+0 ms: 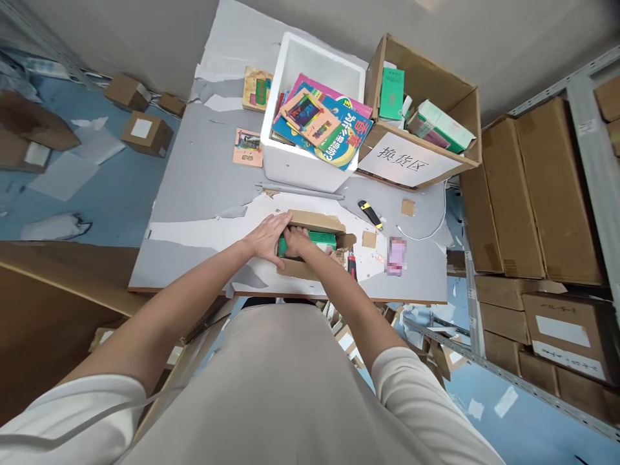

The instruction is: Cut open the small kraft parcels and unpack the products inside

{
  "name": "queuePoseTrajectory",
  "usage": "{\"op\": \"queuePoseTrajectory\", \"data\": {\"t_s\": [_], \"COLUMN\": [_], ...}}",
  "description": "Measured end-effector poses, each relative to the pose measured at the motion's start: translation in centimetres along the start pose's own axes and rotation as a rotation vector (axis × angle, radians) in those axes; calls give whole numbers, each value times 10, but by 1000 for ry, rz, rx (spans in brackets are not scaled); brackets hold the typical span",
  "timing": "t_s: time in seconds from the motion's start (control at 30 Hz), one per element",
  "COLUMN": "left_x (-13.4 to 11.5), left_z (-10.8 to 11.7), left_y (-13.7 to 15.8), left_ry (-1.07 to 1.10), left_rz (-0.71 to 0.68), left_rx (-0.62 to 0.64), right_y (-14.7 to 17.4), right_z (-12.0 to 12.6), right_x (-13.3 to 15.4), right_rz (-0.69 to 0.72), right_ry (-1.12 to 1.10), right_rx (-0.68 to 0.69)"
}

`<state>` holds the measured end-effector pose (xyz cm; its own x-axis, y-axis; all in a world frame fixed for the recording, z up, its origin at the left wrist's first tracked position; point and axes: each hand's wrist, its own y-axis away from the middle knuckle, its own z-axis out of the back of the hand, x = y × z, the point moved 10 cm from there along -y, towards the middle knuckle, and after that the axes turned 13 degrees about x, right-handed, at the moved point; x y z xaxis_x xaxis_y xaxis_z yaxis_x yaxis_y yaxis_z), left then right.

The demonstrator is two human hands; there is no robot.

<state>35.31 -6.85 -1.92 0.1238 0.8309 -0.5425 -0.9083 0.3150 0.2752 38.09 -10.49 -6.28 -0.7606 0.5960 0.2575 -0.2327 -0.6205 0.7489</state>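
A small open cardboard box (317, 221) lies on the table right in front of me, with a green box (323, 241) inside it. My left hand (268, 239) grips the cardboard box's left end, thumb on the near side and fingers on the far side. Inside the cardboard box, my right hand (297, 241) is closed on the left part of the green box, its fingertips partly hidden. A red and black box cutter (352, 265) lies by the cardboard box's right end, close to torn cardboard flaps.
Behind stand a white foam box (300, 169) heaped with books and a labelled carton (472, 129) holding green boxes. A yellow and black cutter (371, 214), a white cable (426, 237) and a blurred pink item (396, 256) lie right. Shelved cartons (552, 194) stand beyond.
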Motion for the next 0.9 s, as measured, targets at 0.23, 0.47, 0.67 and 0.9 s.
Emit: {"op": "queuePoseTrajectory", "data": {"t_s": [0.23, 0.47, 0.67, 0.9], "left_x": [-1, -2, -1, -2], "left_z": [2, 1, 2, 14], "left_y": [1, 2, 5, 16], "left_ry": [-34, -15, -19, -60], "left_rz": [28, 15, 24, 94], "left_rx": [-15, -25, -31, -39], "right_y": [15, 54, 75, 137], "right_z": [2, 19, 34, 60], "right_x": [6, 10, 15, -25], "right_rz": [91, 334, 430, 418], "right_ry": [21, 98, 132, -140], "right_rx": [6, -81, -132, -520]}}
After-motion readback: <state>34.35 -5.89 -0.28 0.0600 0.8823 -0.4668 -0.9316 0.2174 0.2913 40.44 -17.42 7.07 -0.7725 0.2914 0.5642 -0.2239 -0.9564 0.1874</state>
